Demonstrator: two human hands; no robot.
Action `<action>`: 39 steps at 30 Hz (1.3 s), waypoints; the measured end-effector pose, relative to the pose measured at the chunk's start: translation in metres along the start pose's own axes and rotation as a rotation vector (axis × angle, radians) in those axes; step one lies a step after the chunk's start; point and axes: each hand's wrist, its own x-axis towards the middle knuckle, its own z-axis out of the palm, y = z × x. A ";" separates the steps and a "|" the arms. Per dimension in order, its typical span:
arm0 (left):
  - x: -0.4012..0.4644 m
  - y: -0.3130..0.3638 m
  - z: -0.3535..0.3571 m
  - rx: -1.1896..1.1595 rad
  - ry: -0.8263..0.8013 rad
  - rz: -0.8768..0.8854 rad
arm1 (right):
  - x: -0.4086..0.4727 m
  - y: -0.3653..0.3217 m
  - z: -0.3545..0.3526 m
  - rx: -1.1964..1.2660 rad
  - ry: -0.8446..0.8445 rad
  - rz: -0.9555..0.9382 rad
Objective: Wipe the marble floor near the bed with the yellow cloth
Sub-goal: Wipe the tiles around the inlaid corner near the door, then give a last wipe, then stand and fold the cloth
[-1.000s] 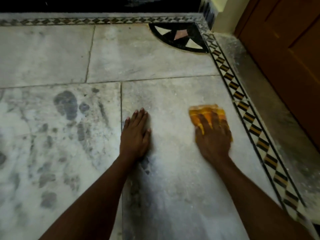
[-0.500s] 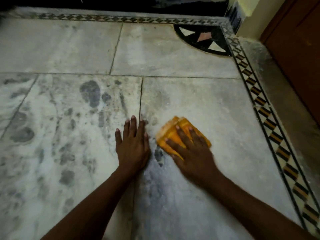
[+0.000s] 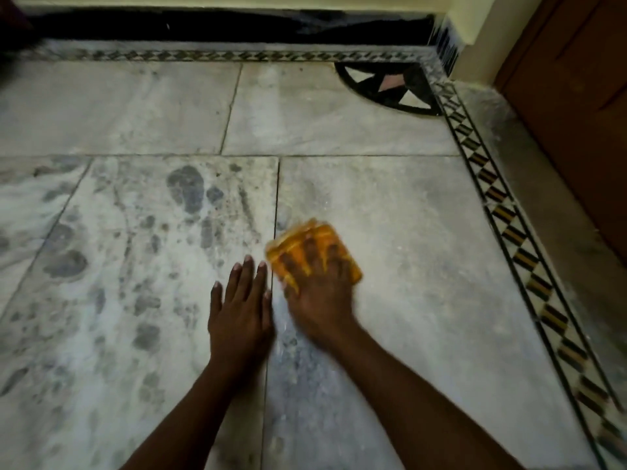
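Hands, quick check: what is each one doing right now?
Left hand: open, flat on the marble floor, holding nothing.
Right hand: fingers spread, pressing the yellow cloth onto the floor; blurred by motion.

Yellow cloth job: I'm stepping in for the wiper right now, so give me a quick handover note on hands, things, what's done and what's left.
Right hand: flat on the cloth, fingers spread, blurred mid-wipe.
Left hand: empty, palm down on the floor, bracing just left of the tile joint.
Cloth: on the tile right of the joint, close beside the left hand's fingertips.
Done: the right tile looks fairly even, though hazy.
Left: dark smudges cover the tiles to the left; a dark patch lies near the wrists; the strip by the patterned border looks dusty.
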 end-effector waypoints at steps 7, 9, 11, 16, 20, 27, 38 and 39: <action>-0.019 -0.009 0.003 0.006 0.006 -0.073 | -0.032 0.114 -0.054 -0.087 0.126 -0.298; -0.027 -0.010 0.002 -0.001 -0.012 -0.073 | -0.044 0.140 -0.059 -0.121 0.057 0.091; -0.037 -0.013 0.001 -0.001 -0.004 -0.054 | -0.055 0.135 -0.058 -0.077 0.055 0.567; -0.053 -0.016 -0.002 -0.003 -0.017 -0.049 | -0.042 0.060 -0.045 0.034 -0.122 0.622; -0.059 -0.014 -0.005 -0.014 -0.007 -0.058 | -0.057 0.008 -0.021 0.000 -0.173 0.007; -0.059 -0.020 0.000 -0.030 0.038 -0.071 | -0.070 0.086 -0.045 -0.041 -0.164 -0.329; -0.059 -0.012 -0.003 -0.018 0.062 -0.092 | -0.045 0.003 -0.048 -0.157 -0.379 0.170; -0.059 -0.011 -0.003 -0.024 0.085 -0.093 | -0.043 -0.003 -0.050 -0.144 -0.469 0.120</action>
